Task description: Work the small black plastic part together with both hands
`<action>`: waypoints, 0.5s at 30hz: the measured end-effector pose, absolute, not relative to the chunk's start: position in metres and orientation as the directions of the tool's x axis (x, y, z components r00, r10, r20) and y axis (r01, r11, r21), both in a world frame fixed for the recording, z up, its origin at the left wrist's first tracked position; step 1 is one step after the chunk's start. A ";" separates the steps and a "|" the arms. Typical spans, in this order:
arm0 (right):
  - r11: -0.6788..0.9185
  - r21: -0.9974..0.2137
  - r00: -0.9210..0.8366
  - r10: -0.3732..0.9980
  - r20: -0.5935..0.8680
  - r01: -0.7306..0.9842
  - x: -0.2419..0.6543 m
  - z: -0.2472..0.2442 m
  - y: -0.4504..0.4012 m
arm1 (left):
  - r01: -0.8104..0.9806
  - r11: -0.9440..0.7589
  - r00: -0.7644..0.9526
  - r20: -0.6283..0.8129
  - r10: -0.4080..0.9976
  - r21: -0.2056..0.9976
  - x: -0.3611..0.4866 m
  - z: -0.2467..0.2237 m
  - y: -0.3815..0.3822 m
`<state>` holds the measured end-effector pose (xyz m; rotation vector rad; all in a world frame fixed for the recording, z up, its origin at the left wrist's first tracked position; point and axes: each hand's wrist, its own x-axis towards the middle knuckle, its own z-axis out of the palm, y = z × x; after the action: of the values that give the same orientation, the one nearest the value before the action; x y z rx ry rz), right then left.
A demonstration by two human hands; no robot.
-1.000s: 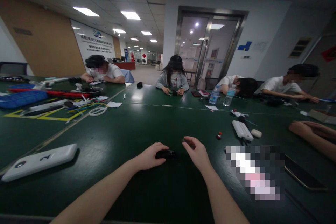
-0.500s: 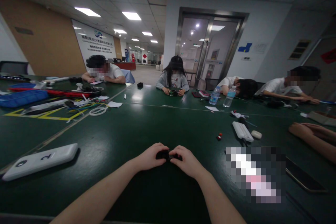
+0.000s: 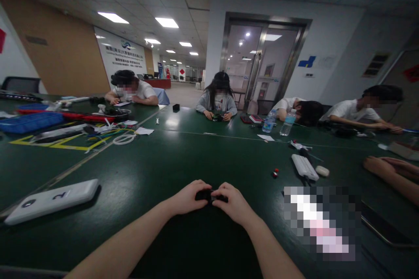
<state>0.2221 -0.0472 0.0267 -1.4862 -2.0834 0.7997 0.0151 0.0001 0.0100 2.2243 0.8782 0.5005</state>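
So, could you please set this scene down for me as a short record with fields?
Left hand: fingers around the left end of a small black object
Right hand: thumb and fingertips at the object's right end
Object detail: too dark and covered to identify
Surface: dark green table
Left of the hands: white device lying flat; blue tray farther off
Right of the hands: small red-topped item; ridged white block
Farther back, right: two upright bottles
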 end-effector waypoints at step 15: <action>0.049 -0.810 -0.040 0.999 0.031 0.584 0.255 0.015 -0.035 | 0.839 -0.377 0.355 0.131 0.926 0.391 -0.041 0.013 0.042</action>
<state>0.2551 -0.0350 0.0150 -1.6035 -1.6962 0.8354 -0.0414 0.0420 0.0126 2.3632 1.5779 0.4846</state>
